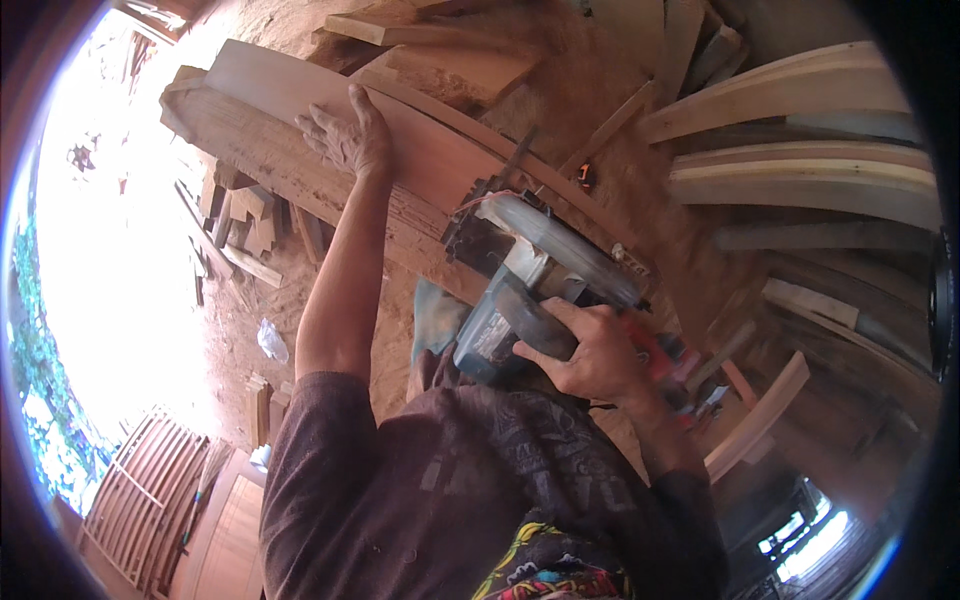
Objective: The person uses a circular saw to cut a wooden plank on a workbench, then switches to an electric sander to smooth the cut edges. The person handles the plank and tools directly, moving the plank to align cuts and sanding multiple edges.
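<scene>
Thick rough beam (300, 165) under a smooth plank (400, 130) and circular saw (540, 280)

Bare board (300, 95) lies open ahead of the left hand (345, 135). Rightward, the circular saw (530, 285) blocks the way; stacked planks (800, 160) crowd beyond it, apparently leaving little passage.
</scene>
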Available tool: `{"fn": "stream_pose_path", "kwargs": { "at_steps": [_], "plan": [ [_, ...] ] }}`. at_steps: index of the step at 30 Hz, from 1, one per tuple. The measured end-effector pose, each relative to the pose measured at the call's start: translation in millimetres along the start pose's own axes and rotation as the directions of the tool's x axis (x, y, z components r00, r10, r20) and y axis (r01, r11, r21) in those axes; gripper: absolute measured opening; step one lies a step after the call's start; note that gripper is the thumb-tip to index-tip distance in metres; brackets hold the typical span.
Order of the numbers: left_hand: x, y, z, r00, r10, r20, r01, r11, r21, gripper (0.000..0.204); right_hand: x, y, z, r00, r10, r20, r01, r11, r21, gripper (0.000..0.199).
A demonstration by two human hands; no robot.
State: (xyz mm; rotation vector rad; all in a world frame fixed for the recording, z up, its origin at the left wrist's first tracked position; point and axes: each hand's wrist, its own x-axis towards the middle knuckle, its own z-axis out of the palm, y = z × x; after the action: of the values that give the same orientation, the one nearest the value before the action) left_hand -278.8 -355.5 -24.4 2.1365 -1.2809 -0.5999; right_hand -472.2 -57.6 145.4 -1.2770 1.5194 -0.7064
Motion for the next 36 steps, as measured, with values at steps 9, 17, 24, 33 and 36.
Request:
{"fn": "stream_pose_path", "kwargs": {
  "at_steps": [9, 17, 24, 33, 36],
  "plan": [
    [25.6, -41.0, -5.9, 0.992, 0.129, 0.011, -0.125, 0.978, -0.166, 0.102, 7.7, -5.1, 7.2, 0.981, 0.068, 0.183, -0.045, 0.991, -0.127, 0.037],
    [-51.5, -74.9, -93.9, 0.863, 0.115, 0.493, 0.040, 0.956, -0.292, 0.075, 7.7, -4.5, 14.4, 0.960, 0.084, 0.266, -0.083, 0.996, -0.015, 0.044],
    [-129.7, -68.1, -114.6, 0.445, 0.232, 0.865, 0.221, 0.908, -0.357, 0.088, 2.6, -1.3, 24.7, 0.982, 0.024, 0.188, -0.030, 0.999, 0.031, 0.039],
    [-133.3, -58.6, -79.9, 0.656, 0.146, 0.741, 0.151, 0.936, -0.318, 0.119, 9.1, -5.4, 10.9, 0.959, 0.098, 0.264, -0.118, 0.991, 0.062, 0.038],
    [-129.1, -67.4, -80.9, 0.666, 0.128, 0.735, 0.147, 0.943, -0.297, 0.118, 9.0, 1.9, 15.5, 0.970, 0.082, 0.229, -0.095, 0.994, 0.046, 0.040]
  ]
}}
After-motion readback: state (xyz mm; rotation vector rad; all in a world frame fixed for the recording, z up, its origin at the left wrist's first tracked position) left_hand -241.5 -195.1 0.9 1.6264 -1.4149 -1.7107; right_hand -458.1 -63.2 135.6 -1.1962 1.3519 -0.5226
